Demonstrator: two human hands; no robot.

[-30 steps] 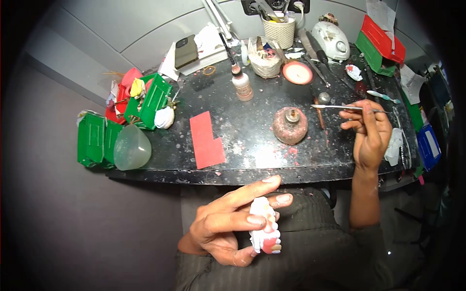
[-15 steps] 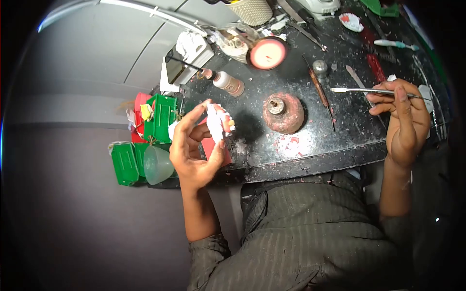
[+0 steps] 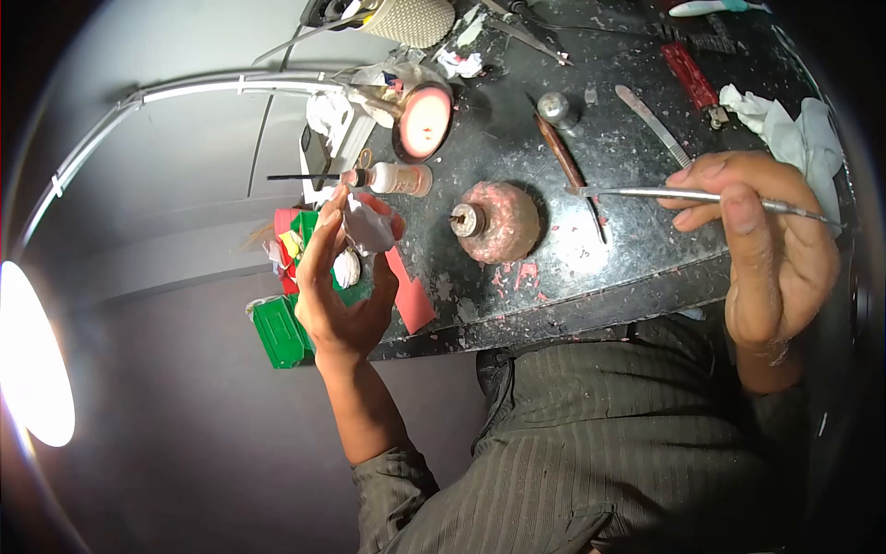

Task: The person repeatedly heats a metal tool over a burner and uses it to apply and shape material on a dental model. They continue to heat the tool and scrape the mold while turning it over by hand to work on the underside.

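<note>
My left hand [image 3: 341,300] is closed on a white plaster dental cast [image 3: 371,228], gripped between the thumb and fingertips above the table's front left. Some pink shows along the cast's far side; its teeth are turned out of sight. My right hand [image 3: 775,249] pinches a slim metal wax spatula [image 3: 660,194], held nearly level with its flat tip pointing left, apart from the cast. Between the hands stands a round, wax-spattered spirit burner [image 3: 509,223]. Under my left hand lies a pink wax sheet [image 3: 414,303] at the table edge.
A wooden-handled tool [image 3: 560,154], a small glass jar [image 3: 556,109] and a knife [image 3: 653,123] lie beyond the burner. Behind the cast are a bottle [image 3: 402,179] and a round pink-lit lamp [image 3: 425,123]. Green boxes [image 3: 278,331] sit left; a white cloth [image 3: 801,134] lies right.
The cast has been turned in my left hand, so its teeth no longer show. My right hand still holds the spatula. The view has shifted, bringing a bright lamp in at the left edge.
</note>
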